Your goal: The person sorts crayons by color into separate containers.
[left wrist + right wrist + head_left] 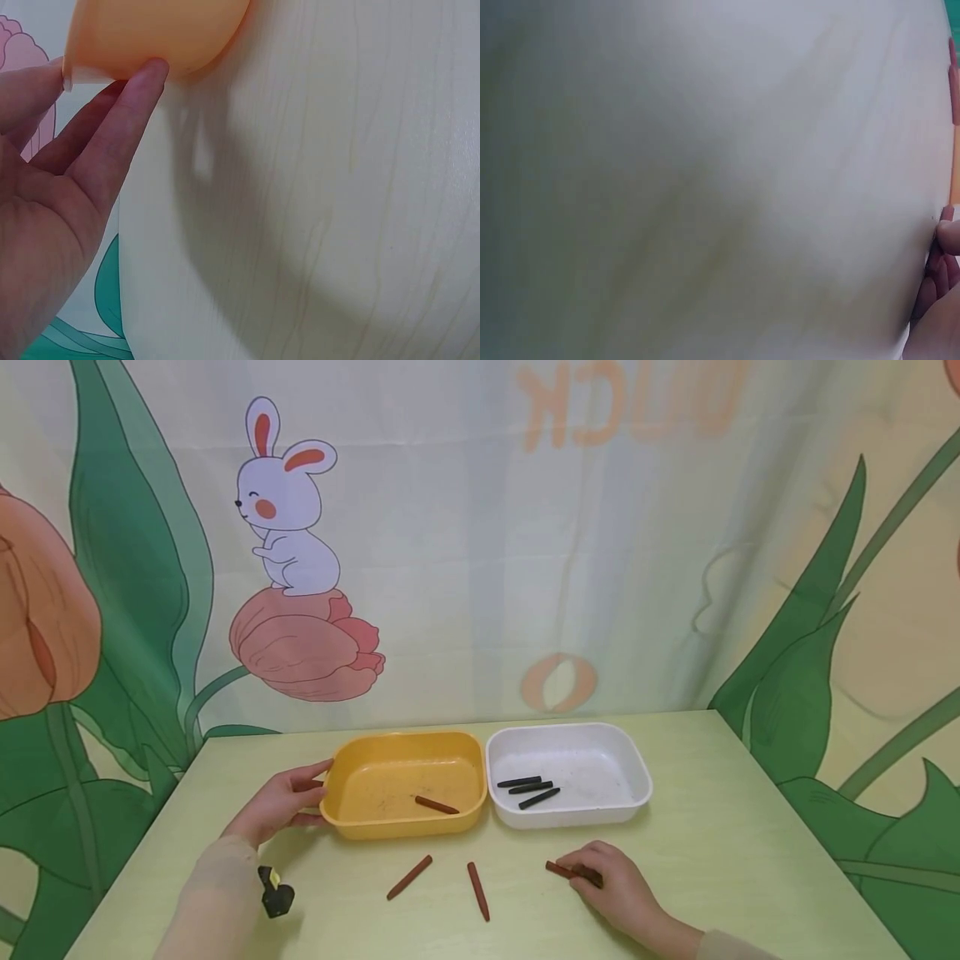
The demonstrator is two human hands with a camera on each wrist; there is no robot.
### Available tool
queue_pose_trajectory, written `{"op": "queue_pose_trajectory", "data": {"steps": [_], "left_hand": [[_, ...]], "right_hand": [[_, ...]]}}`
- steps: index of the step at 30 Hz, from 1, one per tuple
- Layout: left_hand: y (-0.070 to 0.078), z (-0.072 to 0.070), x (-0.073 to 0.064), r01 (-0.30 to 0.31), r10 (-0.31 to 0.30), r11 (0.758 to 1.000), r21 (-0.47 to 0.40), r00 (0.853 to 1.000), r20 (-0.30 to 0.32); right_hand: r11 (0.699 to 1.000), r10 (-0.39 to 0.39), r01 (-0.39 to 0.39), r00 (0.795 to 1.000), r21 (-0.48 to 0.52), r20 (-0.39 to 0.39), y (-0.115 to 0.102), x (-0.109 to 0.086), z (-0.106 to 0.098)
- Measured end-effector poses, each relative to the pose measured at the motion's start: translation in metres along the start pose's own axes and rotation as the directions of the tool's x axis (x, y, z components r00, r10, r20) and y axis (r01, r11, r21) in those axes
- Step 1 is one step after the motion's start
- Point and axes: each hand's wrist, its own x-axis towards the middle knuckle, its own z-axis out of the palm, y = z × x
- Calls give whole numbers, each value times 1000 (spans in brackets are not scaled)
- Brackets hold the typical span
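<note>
My left hand [288, 797] is at the left end of a yellow tray [337, 831]. Its fingers reach out fairly straight, and in the left wrist view the fingertips [156, 69] touch the tray's outer wall. One reddish-brown crayon [437, 806] lies inside that tray. Low over the table in front of a white tray [577, 817], my right hand [618, 889] pinches another reddish-brown crayon [557, 868], partly hidden by the fingers. Two more reddish-brown crayons, one slanted [409, 877] and one steeper [478, 892], lie on the table between the hands.
Three black crayons [531, 787] lie at the left of the white tray, which stands right beside the yellow one. A printed curtain [450, 568] hangs behind the pale table [720, 827]. A small black device [276, 893] is at the left wrist.
</note>
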Motion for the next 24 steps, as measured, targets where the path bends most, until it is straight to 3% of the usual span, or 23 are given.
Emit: {"op": "queue_pose_trajectory", "data": {"steps": [11,24], "left_hand": [[0,0,-1,-9,9,1000,-2,1000,-6],[-1,0,0,-9,9,1000,-10,1000,0]], "right_hand": [[993,35,-39,999,109,32,-2,4,-4],[981,-44,48,999,189,-27,-15,20,-2]]}}
